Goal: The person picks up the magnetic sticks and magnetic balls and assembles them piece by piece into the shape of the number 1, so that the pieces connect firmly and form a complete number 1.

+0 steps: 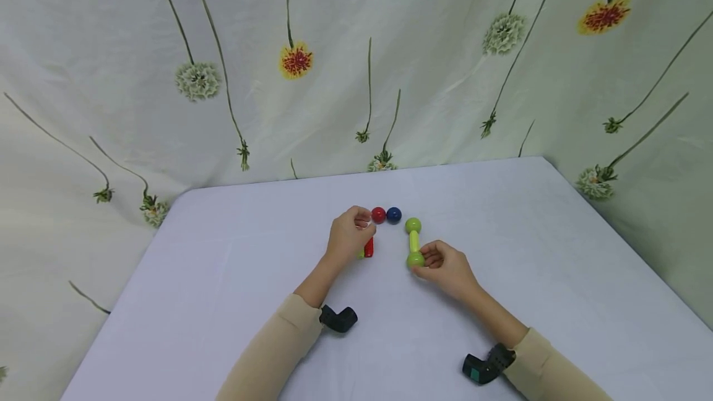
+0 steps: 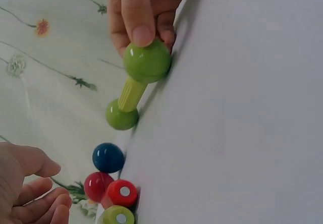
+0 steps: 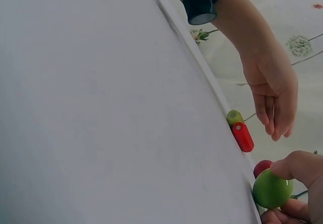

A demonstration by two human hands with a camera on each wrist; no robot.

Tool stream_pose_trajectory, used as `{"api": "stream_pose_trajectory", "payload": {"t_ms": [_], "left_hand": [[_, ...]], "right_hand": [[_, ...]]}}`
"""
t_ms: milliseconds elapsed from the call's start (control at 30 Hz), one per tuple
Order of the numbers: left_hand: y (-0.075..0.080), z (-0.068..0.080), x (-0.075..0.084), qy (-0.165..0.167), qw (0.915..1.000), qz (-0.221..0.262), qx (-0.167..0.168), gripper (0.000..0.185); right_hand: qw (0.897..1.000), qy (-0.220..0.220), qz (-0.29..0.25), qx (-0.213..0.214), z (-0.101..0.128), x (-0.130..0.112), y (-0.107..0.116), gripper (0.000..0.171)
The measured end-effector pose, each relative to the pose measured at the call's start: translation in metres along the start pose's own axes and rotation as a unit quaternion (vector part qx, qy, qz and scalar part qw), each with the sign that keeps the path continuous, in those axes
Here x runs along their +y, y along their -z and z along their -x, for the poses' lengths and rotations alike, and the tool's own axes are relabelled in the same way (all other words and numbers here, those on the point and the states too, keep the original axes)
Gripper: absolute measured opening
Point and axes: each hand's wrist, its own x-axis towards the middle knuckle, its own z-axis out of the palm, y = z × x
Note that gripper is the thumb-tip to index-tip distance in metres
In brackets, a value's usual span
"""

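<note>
A: Nearest the person, what sits by the dumbbell?

B: Two wrist cameras, one on each beige sleeve, both on the near side of it. The right hand comes next. Its thumb and fingers are curled round the dumbbell's near ball, pinching it, which likely keeps the green toy from rolling on the desk.

A: And how does the dumbbell itself lie?

B: Flat on the desk, its bar pointing away from the person, its far ball free. The left wrist view shows a fingertip pressed on top of the near ball.

A: The left hand?

B: Left of the dumbbell and slightly apart from it. It hovers with fingers relaxed and slightly bent, holding nothing; the right wrist view shows the fingers hanging above two small pegs without touching them.

A: Which pegs?

B: A red peg and a green peg, side by side, left of the dumbbell and under that hand. The hand seems poised over them as if to pick one.

A: Farther out?

B: A red ball and a blue ball, touching, just beyond the dumbbell's far end and to its left. Behind everything hangs a flowered cloth.
</note>
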Motion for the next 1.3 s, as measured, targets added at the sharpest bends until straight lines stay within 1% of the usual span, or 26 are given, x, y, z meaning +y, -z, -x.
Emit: {"api": "stream_pose_trajectory", "payload": {"t_ms": [100, 233, 400, 600, 733, 933, 1300], "left_hand": [[0.006, -0.009, -0.003, 0.016, 0.9998, -0.009, -0.009, 0.025], [0.011, -0.021, -0.007, 0.028, 0.9993, -0.018, -0.018, 0.029], [0.008, -0.03, -0.011, 0.05, 0.9977, -0.027, -0.037, 0.033], [0.0, -0.034, -0.011, 0.067, 0.9957, -0.031, -0.056, 0.036], [-0.004, -0.037, -0.009, 0.066, 0.9947, -0.042, -0.068, 0.04], [-0.011, -0.043, -0.013, 0.068, 0.9926, -0.065, -0.076, 0.043], [-0.016, -0.045, -0.017, 0.069, 0.9914, -0.067, -0.089, 0.041]], "right_hand": [[1.0, 0.001, -0.005, 0.0, 0.0, 0.001, 0.0, 0.036], [1.0, 0.005, -0.017, 0.001, 0.001, 0.001, 0.001, 0.035], [0.999, 0.014, -0.037, -0.005, 0.001, 0.003, 0.002, 0.034], [0.999, 0.026, -0.039, -0.006, -0.001, 0.007, 0.002, 0.032], [0.999, 0.029, -0.038, -0.002, -0.002, 0.01, 0.002, 0.031], [0.999, 0.033, -0.035, 0.002, -0.002, 0.009, 0.003, 0.03], [0.999, 0.022, -0.044, 0.003, -0.004, 0.007, 0.003, 0.03]]}}
